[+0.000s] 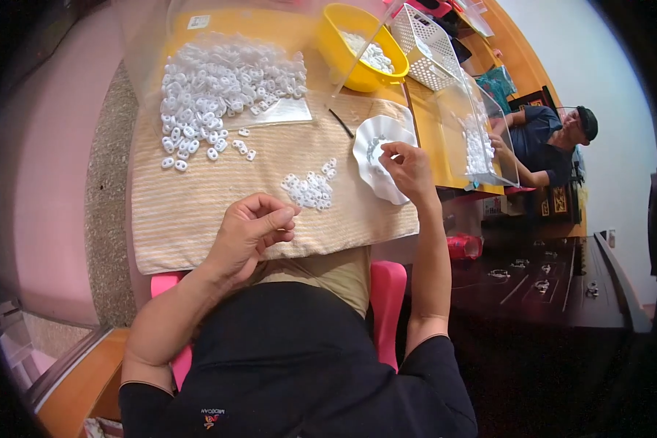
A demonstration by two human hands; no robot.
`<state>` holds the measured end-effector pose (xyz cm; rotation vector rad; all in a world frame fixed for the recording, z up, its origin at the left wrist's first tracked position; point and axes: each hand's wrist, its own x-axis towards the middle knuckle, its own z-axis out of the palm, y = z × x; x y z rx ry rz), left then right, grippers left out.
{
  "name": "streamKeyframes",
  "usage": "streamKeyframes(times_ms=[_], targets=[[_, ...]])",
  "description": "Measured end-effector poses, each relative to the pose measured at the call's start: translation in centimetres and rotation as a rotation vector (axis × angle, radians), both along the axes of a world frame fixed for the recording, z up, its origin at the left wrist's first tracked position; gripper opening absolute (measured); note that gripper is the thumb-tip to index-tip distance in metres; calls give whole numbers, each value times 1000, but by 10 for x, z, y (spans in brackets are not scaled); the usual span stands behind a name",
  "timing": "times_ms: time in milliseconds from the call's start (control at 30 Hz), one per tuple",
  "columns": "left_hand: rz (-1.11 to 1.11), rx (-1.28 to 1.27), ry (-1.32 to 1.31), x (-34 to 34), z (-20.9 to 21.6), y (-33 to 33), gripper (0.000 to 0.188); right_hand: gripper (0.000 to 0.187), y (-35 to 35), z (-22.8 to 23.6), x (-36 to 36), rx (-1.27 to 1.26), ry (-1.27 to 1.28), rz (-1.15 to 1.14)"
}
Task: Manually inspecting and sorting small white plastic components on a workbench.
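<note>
Head: white pieces (310, 191) beside left hand (254, 228)

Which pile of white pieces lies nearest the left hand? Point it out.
The small pile on the cloth, just beyond the left hand; the big heap lies farther off, at the view's upper left.

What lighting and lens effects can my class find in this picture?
Head view: black fisheye corners surround the scene, and the wooden trim curves near the upper right; head view: the white dish looks bright, while the dark cabinet loses detail in shadow; head view: the small white pieces in the big pile merge toward its far side.
</note>
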<state>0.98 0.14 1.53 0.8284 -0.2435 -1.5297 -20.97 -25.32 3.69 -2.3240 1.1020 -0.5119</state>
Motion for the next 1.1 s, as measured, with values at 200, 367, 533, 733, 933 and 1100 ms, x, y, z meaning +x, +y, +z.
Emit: streamKeyframes(times_ms=[200,367,533,733,933,1100], targets=[[28,10,19,-1,2,-1,8,19,8,3,3,-91,73,-12],[25,-3,-11,1,-4,-2,8,16,50,14,26,-10,-51,160],[11,9,-48,3,-4,-2,8,23,71,10,42,-136,73,297],[13,17,-42,3,-3,-1,8,14,74,0,50,-239,340,312],[11,14,-40,2,-4,0,9,6,75,-3,54,-320,431,306],[8,17,-44,1,-4,-1,9,6,73,-10,51,-378,413,347]])
